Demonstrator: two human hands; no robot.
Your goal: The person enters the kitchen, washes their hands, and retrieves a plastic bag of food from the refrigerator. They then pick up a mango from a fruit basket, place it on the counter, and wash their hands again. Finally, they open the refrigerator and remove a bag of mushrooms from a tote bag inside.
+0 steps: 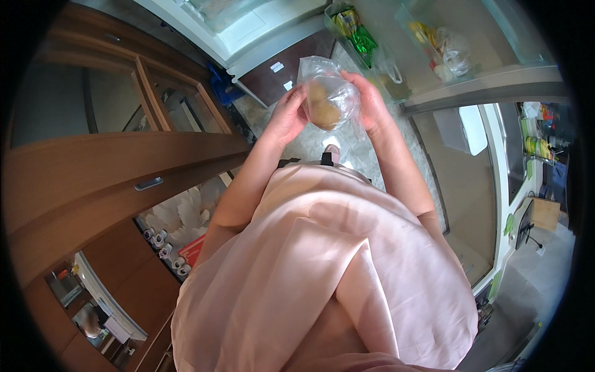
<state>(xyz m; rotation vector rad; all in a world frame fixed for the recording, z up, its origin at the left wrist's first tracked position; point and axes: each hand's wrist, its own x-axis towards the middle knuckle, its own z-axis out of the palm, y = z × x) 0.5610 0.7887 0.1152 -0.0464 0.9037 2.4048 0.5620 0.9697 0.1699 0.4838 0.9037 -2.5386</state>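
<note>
A clear plastic bag (pixel 332 86) with roundish yellow-brown food items (pixel 324 114) inside hangs in front of me, held up between both hands. My left hand (pixel 292 114) grips the bag's left side, thumb near the top of the food. On the opposite side my right hand (pixel 369 102) pinches the bag, its thumb along the upper edge. Loose plastic droops below the right fingers. What exactly the food is cannot be told through the crinkled plastic.
An open refrigerator stands ahead, its lit interior (pixel 260 23) at the top. Its door bins on the right hold a green packet (pixel 360 42) and a bagged item (pixel 455 56). A wooden cabinet (pixel 116 167) with glass panes runs along the left. Tiled floor (pixel 307 146) lies below.
</note>
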